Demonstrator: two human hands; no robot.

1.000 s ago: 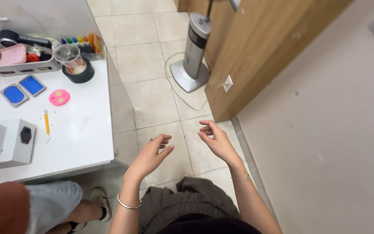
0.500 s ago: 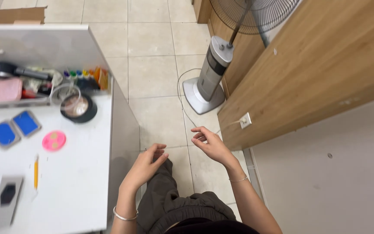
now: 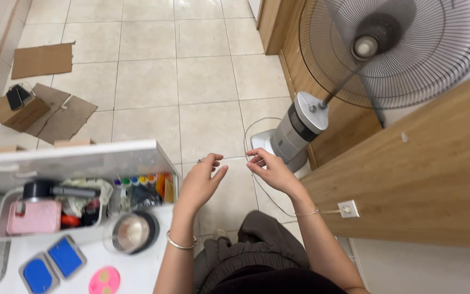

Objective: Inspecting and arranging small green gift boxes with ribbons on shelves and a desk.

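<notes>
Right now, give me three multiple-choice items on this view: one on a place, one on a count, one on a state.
1. Where does the fan stand?
A. On the table
B. By the wooden panel
C. On the cardboard

2. How many blue pads lie on the table?
A. One
B. Two
C. Four

3. How is the left hand?
A. Open, holding nothing
B. Closed on a cup
C. Flat on the table

Answers:
1 B, its base sits on the floor against the wooden panel.
2 B, two lie side by side.
3 A, its fingers are spread in the air beside the right hand.
</notes>
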